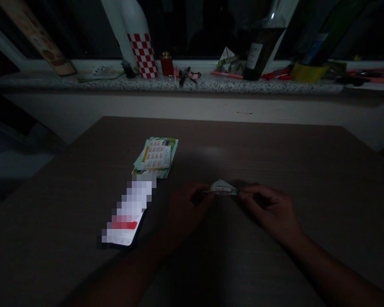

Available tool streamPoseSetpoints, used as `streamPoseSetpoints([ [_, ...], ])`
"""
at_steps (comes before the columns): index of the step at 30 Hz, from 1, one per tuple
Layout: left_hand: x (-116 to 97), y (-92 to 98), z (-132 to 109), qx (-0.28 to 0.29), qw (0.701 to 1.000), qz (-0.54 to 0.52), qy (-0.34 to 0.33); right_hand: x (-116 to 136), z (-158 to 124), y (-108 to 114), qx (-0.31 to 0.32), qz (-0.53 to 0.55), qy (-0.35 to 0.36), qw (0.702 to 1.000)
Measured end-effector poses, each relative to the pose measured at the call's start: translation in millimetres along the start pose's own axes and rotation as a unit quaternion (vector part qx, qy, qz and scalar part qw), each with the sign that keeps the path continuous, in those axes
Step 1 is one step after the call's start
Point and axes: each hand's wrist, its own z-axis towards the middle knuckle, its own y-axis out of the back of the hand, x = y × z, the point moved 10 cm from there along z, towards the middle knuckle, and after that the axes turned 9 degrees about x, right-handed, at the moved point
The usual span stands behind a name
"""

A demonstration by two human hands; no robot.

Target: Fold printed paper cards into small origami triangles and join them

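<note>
A small folded piece of printed paper (223,187), pale with a raised, roughly triangular top, is held between my two hands above the brown table (67,170). My left hand (188,209) pinches its left corner between thumb and fingers. The right corner is gripped the same way by my right hand (272,209). Left of my hands lies a stack of printed paper sheets (156,155), green and white with orange print. A phone (131,213) with a lit, blurred screen lies just nearer to me, touching or close to the stack.
Behind the table runs a speckled stone windowsill (211,86). On it stand a red-and-white checkered bottle (143,53), a dark labelled bottle (256,53), a small red jar (167,65), a tall tube (48,47), a yellow holder (309,72) and a folded paper shape (228,59).
</note>
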Motion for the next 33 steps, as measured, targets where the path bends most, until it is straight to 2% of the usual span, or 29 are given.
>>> streamPoseSetpoints([
  [7,-7,-6.1,0,0.016,0.998,0.063,-0.021,0,-1,0,-0.005,-0.018,0.003,1.0],
  [16,-15,-13.0,-3,0.038,0.994,0.078,-0.06,24,-6,-8,0.026,-0.127,0.105,0.986],
  [21,-16,-14.9,-5,0.037,0.994,0.071,-0.072,33,-8,-15,0.047,-0.143,0.145,0.978],
  [33,-15,-31.3,-7,0.082,0.989,0.108,-0.057,55,-16,-24,0.061,-0.181,0.229,0.954],
])
